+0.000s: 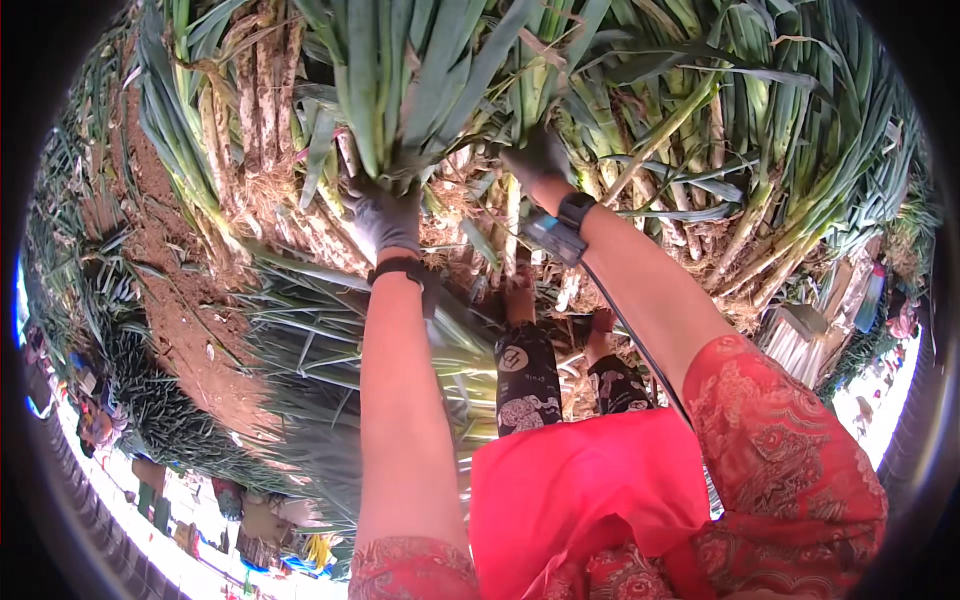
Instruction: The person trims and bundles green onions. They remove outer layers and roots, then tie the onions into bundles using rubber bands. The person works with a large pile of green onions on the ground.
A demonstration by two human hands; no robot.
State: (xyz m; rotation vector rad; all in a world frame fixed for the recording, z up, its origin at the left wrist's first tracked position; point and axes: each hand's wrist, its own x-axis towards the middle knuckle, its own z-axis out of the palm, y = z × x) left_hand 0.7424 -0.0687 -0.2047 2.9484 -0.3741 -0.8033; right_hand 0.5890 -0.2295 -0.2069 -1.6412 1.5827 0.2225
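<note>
My left hand (386, 214), in a grey work glove, is closed around the lower part of a bunch of large green onions (390, 97). Their broad leaves fan out upward, away from me. Just to the right, my gloved right hand (538, 161) is closed on another green onion stalk (531, 101); its fingertips are partly hidden. Soil-streaked white shanks with tangled roots (450, 187) lie beneath and between the hands. Black straps circle both wrists, and a small device (555, 238) with a cable sits at the right wrist.
Heaps of green onions stand at the left (262, 112) and right (750, 142). More onion leaves (322, 360) spread beside my left forearm. Bare brown soil (187, 330) runs along the left. My legs (527, 375) are close below the hands. Blurred people and goods appear at the lower left rim.
</note>
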